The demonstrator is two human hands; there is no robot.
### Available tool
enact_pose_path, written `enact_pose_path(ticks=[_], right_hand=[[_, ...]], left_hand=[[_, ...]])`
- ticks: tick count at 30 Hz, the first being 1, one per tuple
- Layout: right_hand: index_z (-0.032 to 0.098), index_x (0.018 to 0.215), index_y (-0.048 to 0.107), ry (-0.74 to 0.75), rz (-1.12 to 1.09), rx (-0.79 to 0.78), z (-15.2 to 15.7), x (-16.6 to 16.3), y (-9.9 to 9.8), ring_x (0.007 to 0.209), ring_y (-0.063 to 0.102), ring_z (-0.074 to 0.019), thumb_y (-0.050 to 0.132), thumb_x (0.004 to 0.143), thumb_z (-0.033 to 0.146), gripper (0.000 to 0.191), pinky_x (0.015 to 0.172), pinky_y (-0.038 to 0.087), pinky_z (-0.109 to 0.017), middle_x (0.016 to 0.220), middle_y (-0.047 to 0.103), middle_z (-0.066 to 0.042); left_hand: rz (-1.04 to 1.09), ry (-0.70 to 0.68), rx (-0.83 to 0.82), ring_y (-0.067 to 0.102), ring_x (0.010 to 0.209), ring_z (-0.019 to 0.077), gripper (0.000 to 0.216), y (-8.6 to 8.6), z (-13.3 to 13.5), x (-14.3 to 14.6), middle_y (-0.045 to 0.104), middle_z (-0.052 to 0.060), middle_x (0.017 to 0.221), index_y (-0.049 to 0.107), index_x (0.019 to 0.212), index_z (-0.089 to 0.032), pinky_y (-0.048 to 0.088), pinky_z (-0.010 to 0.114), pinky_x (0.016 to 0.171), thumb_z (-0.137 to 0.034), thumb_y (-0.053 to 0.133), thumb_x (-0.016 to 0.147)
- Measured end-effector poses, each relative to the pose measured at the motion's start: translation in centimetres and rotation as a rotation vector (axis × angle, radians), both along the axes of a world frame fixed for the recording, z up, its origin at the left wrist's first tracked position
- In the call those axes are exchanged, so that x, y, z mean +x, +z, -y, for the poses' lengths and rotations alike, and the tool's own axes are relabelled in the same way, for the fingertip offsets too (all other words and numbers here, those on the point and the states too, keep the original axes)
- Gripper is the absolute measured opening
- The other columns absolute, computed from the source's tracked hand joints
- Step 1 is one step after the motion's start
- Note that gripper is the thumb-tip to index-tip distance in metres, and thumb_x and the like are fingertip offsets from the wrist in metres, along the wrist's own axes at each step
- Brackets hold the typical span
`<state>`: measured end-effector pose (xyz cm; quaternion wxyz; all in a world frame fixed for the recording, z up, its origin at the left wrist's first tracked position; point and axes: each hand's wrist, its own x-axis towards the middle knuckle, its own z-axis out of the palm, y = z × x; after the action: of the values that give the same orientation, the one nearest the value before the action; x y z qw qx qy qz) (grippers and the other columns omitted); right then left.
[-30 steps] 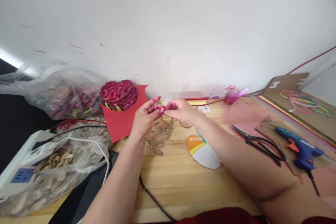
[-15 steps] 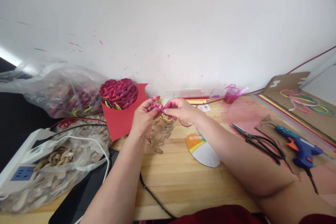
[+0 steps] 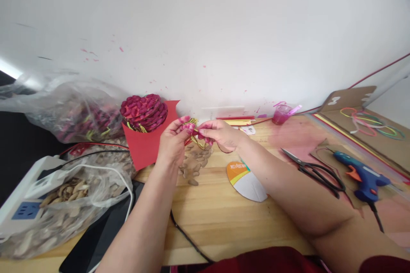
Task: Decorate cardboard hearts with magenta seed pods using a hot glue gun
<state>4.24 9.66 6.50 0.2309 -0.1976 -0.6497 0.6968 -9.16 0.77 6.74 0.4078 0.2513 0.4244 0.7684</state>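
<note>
My left hand (image 3: 172, 141) and my right hand (image 3: 224, 135) meet over the table, fingertips stained magenta. Both are closed in a pinch on a bundle of yellow cord (image 3: 201, 142), with small magenta pieces at the fingertips. The fingers partly cover these pieces, so their exact shape is unclear. Below the hands lies a loose pile of tan shells (image 3: 194, 164). Just left of my left hand stands a red paper holder (image 3: 144, 150) with magenta shell-covered discs (image 3: 145, 111) in it. Under my right forearm is an oval cardboard piece (image 3: 248, 183), orange and grey.
On the right are black scissors (image 3: 320, 175), a blue glue gun (image 3: 365, 175) and a cup of magenta liquid (image 3: 281, 115). To the left sit a power strip (image 3: 27, 204), an open bag of shells (image 3: 70, 217) and a black tablet-like slab (image 3: 92, 239). A black cable (image 3: 188, 239) crosses the front.
My fingertips have shifted slightly on the cord, and more of the yellow strand shows between the hands. The whole view has moved a little. Things on the table stay put.
</note>
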Motion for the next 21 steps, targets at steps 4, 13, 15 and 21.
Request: enact_pose_path(ticks=[4,13,15,21], right_hand=[[0.016,0.085,0.069,-0.09,0.17,0.313,-1.3,0.2,-0.8,0.063,0.054,-0.0105,0.06,0.085,0.022,0.011,0.063,0.042,-0.024,0.075,0.065,0.0],[0.027,0.119,0.066,-0.17,0.134,0.42,-1.6,1.1,-0.4,0.112,0.06,-0.0227,0.078,0.074,0.034,0.047,0.088,0.047,-0.032,0.122,0.067,-0.006],[0.027,0.125,0.061,-0.007,-0.058,0.136,-0.3,0.8,0.5,0.109,0.062,-0.02,0.074,0.078,0.033,0.049,0.079,0.051,-0.028,0.124,0.065,-0.006],[0.019,0.092,0.071,0.104,-0.048,-0.229,0.3,0.4,0.7,0.06,0.058,-0.0095,0.079,0.072,0.037,0.029,0.047,0.036,-0.02,0.08,0.068,-0.001]], left_hand=[[0.042,0.125,0.087,0.063,0.067,0.0079,0.045,0.4,-0.1,-0.6,0.069,-0.003,0.072,0.069,0.084,-0.018,0.049,0.02,0.066,-0.018,0.093,0.046],[-0.161,0.109,0.1,0.064,0.071,0.0087,0.039,0.1,0.1,0.2,0.07,-0.001,0.076,0.07,0.09,-0.017,0.052,0.022,0.075,-0.019,0.089,0.057],[-0.206,0.063,0.093,0.065,0.072,0.0101,0.037,-0.1,0.2,0.7,0.071,0.0,0.079,0.07,0.092,-0.017,0.053,0.023,0.074,-0.02,0.088,0.06],[-0.141,0.064,0.076,0.065,0.069,0.0105,0.04,-0.2,0.1,0.9,0.071,0.0,0.077,0.07,0.092,-0.017,0.053,0.022,0.068,-0.021,0.089,0.057]])
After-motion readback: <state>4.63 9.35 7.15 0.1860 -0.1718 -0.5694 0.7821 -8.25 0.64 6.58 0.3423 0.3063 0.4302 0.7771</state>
